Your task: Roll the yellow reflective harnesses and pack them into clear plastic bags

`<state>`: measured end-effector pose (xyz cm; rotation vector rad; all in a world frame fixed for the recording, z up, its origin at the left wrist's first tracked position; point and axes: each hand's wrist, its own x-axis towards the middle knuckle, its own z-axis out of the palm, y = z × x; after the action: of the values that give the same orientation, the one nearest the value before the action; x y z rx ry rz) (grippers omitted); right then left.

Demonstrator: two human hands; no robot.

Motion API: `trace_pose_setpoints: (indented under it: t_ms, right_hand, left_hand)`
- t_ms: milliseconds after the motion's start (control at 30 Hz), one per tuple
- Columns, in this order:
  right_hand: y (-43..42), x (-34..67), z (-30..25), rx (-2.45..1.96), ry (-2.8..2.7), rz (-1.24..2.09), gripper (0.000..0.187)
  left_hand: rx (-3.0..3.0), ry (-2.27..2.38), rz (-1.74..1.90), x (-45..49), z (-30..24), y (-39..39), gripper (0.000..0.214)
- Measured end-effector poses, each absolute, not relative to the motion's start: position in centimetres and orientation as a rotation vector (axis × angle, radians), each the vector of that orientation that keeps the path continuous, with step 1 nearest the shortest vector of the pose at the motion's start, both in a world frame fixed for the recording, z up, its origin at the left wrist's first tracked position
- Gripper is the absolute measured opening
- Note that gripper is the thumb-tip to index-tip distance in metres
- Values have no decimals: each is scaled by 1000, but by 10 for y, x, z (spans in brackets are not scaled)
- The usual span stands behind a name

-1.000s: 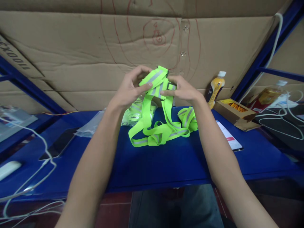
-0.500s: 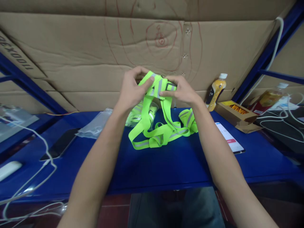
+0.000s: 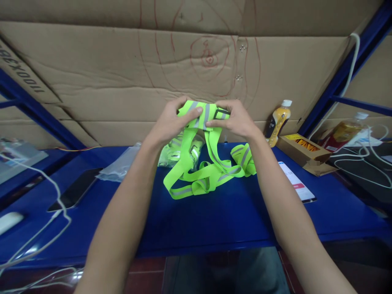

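Observation:
A neon-yellow reflective strap harness (image 3: pixel 204 116) with grey stripes is held up in front of me, its top part folded into layers. My left hand (image 3: pixel 171 120) pinches the left end of the folds, thumb across the front. At the other end, my right hand (image 3: pixel 234 118) grips the straps beside a black buckle. Loose straps hang down and lie looped on the blue shelf (image 3: pixel 214 224). Behind them sits a clear bag (image 3: pixel 167 157) with more neon straps. A rolled neon strap bundle (image 3: pixel 244 159) lies by my right forearm.
On the left are an empty plastic bag (image 3: pixel 118 165), a dark phone (image 3: pixel 76 190) and white cables (image 3: pixel 63 204). To the right stand a yellow bottle (image 3: pixel 278 122), an open cardboard box (image 3: pixel 306 151) and a lit phone (image 3: pixel 295 181). A cardboard wall (image 3: pixel 107 73) closes the back.
My left hand has brought its strap layer down flatter and level with the other folds. Both hands keep their hold, and the camera view has shifted slightly.

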<state>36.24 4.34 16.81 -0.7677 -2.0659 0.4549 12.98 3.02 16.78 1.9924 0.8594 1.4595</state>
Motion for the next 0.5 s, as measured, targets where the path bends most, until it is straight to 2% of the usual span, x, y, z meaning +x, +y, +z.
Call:
trace_pose_setpoints:
  t_ms: [200,500]
  right_hand:
    - [45,362,167,-744,-2028,461,62]
    - [46,363,165,-750,-1907,530,65]
  left_hand:
    - [1685,730,1367,129,158,41,49]
    - [1619,706,1071,120,158,38,46]
